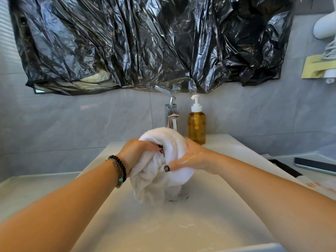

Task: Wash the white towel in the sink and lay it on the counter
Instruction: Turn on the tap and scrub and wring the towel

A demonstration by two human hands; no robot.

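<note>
The white towel (163,160) is held bunched above the middle of the white sink (181,224), with its lower folds hanging down toward the basin. It is gripped from the left by the left hand (138,151), whose fingers are curled into the cloth, and from the right by the right hand (190,159), which is wrapped round the bundle with the thumb pressed against its front; the skin of the right hand looks wet. A beaded bracelet (119,170) is worn on the left wrist. A thin stream of water is seen falling from the chrome faucet (171,113) at the back edge of the sink, just behind the top of the towel. An amber soap pump bottle (197,124) stands just beside the faucet, at the back right corner of the sink. The wall above is covered by a crumpled black plastic sheet (145,42). A dark phone-like object (315,165) lies on the surface (309,179) near its right edge.
</note>
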